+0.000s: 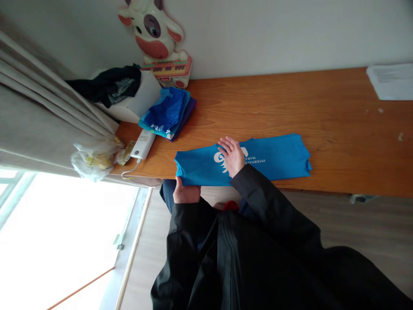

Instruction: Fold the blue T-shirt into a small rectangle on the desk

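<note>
I see left hand (185, 193) at 6 o'clock pinching the shirt's near corner at the desk edge | right hand (232, 156) flat, fingers spread, pressing blue shirt (277, 157) mid-desk (338, 125) | judged: folded to a long strip, crosswise folds left | folded pile (169, 113) at 10 o'clock, cow toy (155, 36) behind

A long wooden desk (338, 125) runs along a plain pale wall (274, 34). Grey curtains (38, 112) hang at the desk's left end, beside a bright window (58, 241) letting in daylight. Light wood flooring (364, 232) lies below the desk's near edge.
</note>
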Demonstrator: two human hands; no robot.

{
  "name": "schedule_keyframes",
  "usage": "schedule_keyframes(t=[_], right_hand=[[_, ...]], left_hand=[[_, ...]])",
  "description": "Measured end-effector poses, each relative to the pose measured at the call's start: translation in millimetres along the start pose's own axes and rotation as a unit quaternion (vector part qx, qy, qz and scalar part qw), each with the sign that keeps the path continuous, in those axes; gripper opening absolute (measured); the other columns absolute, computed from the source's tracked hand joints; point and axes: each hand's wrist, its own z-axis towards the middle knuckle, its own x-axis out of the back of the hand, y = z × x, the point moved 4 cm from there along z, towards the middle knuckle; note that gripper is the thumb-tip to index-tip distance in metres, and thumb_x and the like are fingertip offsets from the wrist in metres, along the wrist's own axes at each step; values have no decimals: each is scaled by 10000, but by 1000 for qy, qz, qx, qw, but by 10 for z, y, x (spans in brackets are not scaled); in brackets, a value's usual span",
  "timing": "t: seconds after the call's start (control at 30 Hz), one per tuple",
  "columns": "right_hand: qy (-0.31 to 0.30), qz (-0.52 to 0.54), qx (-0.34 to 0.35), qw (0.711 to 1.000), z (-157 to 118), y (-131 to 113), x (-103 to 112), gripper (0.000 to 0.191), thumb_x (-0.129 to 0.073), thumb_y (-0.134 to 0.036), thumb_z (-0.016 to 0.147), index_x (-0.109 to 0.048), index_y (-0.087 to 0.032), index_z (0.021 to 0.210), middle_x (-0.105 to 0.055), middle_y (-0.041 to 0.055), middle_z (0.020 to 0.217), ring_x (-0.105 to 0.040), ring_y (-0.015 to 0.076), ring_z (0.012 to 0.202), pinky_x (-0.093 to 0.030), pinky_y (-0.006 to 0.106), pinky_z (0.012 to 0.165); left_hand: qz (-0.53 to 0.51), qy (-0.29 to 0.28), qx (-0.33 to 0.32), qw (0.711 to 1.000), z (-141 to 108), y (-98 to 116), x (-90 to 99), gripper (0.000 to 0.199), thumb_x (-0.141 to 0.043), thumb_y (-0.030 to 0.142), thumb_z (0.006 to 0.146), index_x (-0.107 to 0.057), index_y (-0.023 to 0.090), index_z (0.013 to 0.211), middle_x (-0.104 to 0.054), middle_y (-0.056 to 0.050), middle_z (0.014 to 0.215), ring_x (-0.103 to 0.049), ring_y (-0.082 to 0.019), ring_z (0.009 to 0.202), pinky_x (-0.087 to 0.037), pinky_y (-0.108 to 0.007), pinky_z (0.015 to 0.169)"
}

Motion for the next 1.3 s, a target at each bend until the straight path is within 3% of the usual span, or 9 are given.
schedule_keyframes(t=[0.13, 0.27, 0.47, 0.67, 0.83, 0.93, 1.03, 1.1, 1.3], right_hand=[[8, 32, 0, 999, -8, -136, 61, 563, -633, -811, 977, -692, -352, 1298, -708, 27, 1542, -601, 278, 1535, -427, 570, 1348], [0, 71, 8, 997, -183, -454, 144, 488, -609, -769, 1031, -735, -360, 1266, -718, -3, 1548, -570, 275, 1579, -385, 578, 1387], [-24, 50, -82, 995, -371, -564, 356, 529, -591, -785, 1044, -720, -350, 1316, -682, 25, 1616, -532, 304, 1618, -369, 645, 1387], [-43, 55, -159, 985, -234, -377, 511, 653, -598, -845, 995, -686, -312, 1362, -645, 87, 1657, -575, 345, 1580, -408, 678, 1350], [-45, 58, -157, 985, -180, -458, 648, 835, -467, -967, 949, -705, -307, 1402, -697, 76, 1599, -603, 370, 1541, -420, 719, 1314], [-24, 23, -142, 989, -213, -561, 728, 918, -471, -1023, 888, -755, -294, 1368, -740, 84, 1537, -605, 413, 1528, -443, 735, 1293], [6, -5, -122, 992, -259, -645, 751, 905, -515, -1046, 850, -790, -316, 1307, -774, 67, 1480, -599, 432, 1538, -470, 729, 1284], [15, -4, -123, 992, -278, -671, 738, 856, -533, -1027, 861, -799, -326, 1276, -782, 52, 1461, -595, 427, 1546, -480, 727, 1282], [67, -18, -75, 995, -281, -824, 748, 348, -751, -669, 891, -770, -324, 932, -853, 23, 1210, -627, 392, 1521, -482, 660, 1332]], left_hand=[[-78, -14, -24, 997, 127, 33, -84, 722, -407, 755, 1094, -654, 281, 1579, -644, -116, 1689, -555, -371, 1628, -520, -630, 1317], [-103, 60, 12, 993, 362, -101, 136, 607, -662, 555, 1036, -638, 256, 1564, -635, -106, 1701, -539, -364, 1640, -522, -614, 1324], [-78, 40, -50, 995, 655, 167, 405, 582, -595, 572, 1068, -636, 269, 1563, -564, -97, 1767, -478, -362, 1682, -488, -634, 1340], [-40, -36, -76, 996, 446, 730, -530, 587, -330, 496, 1163, -596, 211, 1601, -685, -108, 1640, -575, -348, 1604, -497, -611, 1325], [55, -147, -123, 980, -52, 937, -1337, 756, -99, 682, 1164, -554, 355, 1670, -620, -49, 1698, -566, -385, 1615, -527, -660, 1263], [45, -114, -141, 983, -276, 746, -1310, 739, -201, 749, 1137, -665, 324, 1526, -714, -88, 1570, -614, -381, 1572, -537, -649, 1256], [-18, -93, -138, 986, -531, 330, -1159, 510, -437, 693, 1101, -740, 306, 965, -829, -71, 992, -823, -342, 1182, -549, -647, 1254], [14, -148, -139, 979, -731, 24, -1141, 481, -535, 614, 1078, -645, 308, 723, -752, -44, 706, -823, -315, 855, -453, -662, 1342], [288, -311, -208, 881, -1014, -509, -1343, 501, -643, 536, 1026, -606, 317, 577, -620, 37, 545, -638, -195, 534, -50, -586, 1503]])
